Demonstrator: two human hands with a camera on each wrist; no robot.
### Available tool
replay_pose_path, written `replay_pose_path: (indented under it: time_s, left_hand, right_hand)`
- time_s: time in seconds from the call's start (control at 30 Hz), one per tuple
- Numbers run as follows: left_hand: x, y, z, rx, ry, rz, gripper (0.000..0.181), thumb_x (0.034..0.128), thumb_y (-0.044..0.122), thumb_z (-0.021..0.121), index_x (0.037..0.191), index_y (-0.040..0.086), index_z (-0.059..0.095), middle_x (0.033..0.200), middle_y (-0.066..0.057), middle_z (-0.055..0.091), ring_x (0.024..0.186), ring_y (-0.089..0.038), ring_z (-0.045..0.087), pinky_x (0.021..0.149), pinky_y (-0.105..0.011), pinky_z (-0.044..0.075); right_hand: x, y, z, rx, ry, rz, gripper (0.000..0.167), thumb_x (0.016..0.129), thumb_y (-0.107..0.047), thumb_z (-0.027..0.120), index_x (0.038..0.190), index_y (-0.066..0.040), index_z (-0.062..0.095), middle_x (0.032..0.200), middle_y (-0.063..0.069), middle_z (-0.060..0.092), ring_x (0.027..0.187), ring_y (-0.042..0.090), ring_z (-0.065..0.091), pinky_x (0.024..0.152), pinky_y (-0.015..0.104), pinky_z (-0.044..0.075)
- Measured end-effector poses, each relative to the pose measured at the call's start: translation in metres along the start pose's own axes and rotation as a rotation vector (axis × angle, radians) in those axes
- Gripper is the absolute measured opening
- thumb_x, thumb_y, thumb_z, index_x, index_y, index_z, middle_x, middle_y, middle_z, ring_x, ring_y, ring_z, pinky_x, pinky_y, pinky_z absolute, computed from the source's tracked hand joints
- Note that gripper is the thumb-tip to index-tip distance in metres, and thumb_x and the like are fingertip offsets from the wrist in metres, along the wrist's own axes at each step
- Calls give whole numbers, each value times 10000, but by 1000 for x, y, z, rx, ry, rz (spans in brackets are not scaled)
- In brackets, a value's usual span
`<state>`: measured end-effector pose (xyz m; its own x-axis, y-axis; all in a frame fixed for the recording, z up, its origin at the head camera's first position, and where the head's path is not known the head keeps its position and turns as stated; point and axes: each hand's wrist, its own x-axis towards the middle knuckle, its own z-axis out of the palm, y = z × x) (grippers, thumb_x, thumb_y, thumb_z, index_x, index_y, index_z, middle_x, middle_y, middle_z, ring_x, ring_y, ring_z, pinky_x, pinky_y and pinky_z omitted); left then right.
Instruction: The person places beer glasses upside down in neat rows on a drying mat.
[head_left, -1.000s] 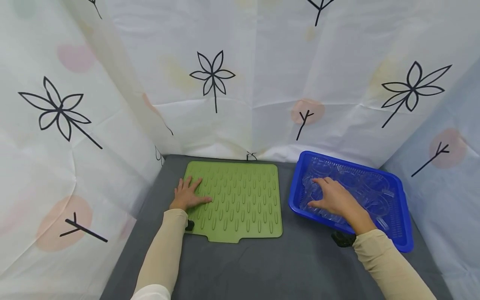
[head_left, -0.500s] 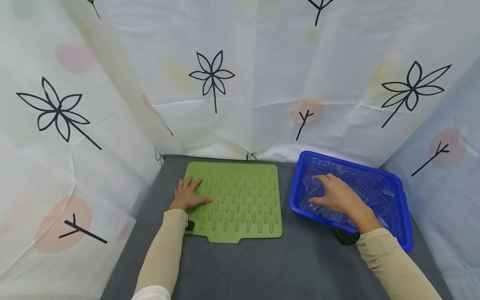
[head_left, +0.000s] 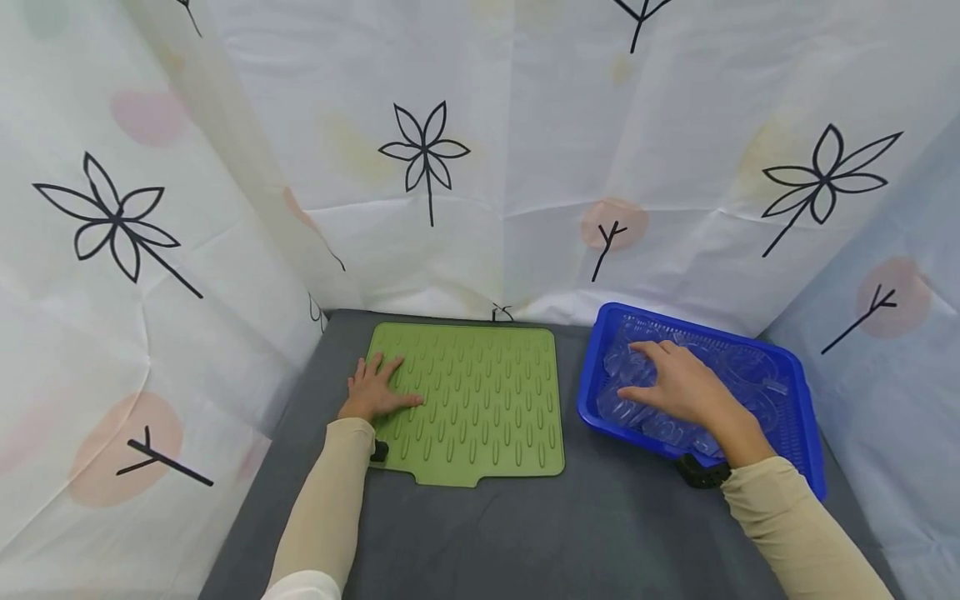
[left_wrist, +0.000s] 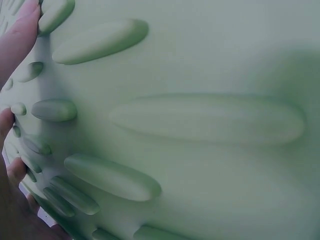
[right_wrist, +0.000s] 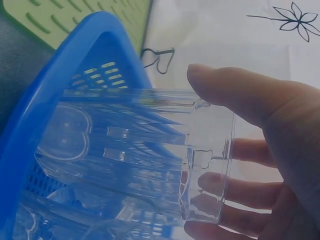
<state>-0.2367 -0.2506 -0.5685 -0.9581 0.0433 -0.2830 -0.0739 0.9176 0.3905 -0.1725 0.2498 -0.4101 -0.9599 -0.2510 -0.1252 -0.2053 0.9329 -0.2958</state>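
Observation:
My left hand [head_left: 372, 393] rests on the left part of a green drying mat [head_left: 480, 358], fingers spread, thumb pointing right. In the left wrist view, fingertips lie on the mat's raised oval ribs [left_wrist: 210, 120]. Over a blue plastic basket [head_left: 807, 417], my right hand [head_left: 686, 387] grips a clear cup [right_wrist: 207, 160] by its thick-bottomed end, thumb on one side and fingers on the other. The rest of the cup extends down toward the basket; whether it touches anything there I cannot tell. Other clear cups [head_left: 750, 364] lie inside the basket, partly hidden by the hand.
Mat and basket stand on a dark grey table [head_left: 525, 542], with a strip of tabletop between them. White patterned fabric [head_left: 517, 167] hangs at the back and both sides. The basket's rim stands up around the cups.
My right hand and forearm have shifted slightly to the right over the basket, the cup still held. The left hand and mat stay put.

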Motion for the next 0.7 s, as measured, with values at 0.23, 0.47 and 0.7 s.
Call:
replay_pose_path:
  time_s: [0.23, 0.47, 0.7]
  left_hand:
    - [-3, 2, -2, -3, 0, 5, 1017, 841, 639, 737, 1635, 212, 267, 1713, -231, 46, 1566, -526, -47, 1202, -768, 69]
    - [-1, 0, -2, -2, 6, 11, 1025, 838, 650, 731, 1637, 212, 261, 1713, -234, 38, 1562, -533, -58, 1200, -771, 62]
    - [1, -1, -1, 4, 2, 13, 1039, 832, 665, 729, 1637, 208, 258, 1710, -242, 34, 1557, -542, -60, 1195, -777, 65]
  right_hand:
    - [-6, -4, -8, -1, 23, -25, 775, 879, -516, 759, 1485, -99, 516, 1394, 300, 533, 1260, 533, 518, 977, 704, 463]
    - [-8, -9, -23, 18, 47, -20, 740, 884, -475, 764, 1473, -93, 528, 1403, 282, 536, 1303, 530, 466, 1032, 718, 419]
    - [-10, -14, -38, 49, 76, -47, 743, 895, -487, 757, 1472, -82, 524, 1387, 265, 566, 1284, 499, 489, 1035, 696, 419]
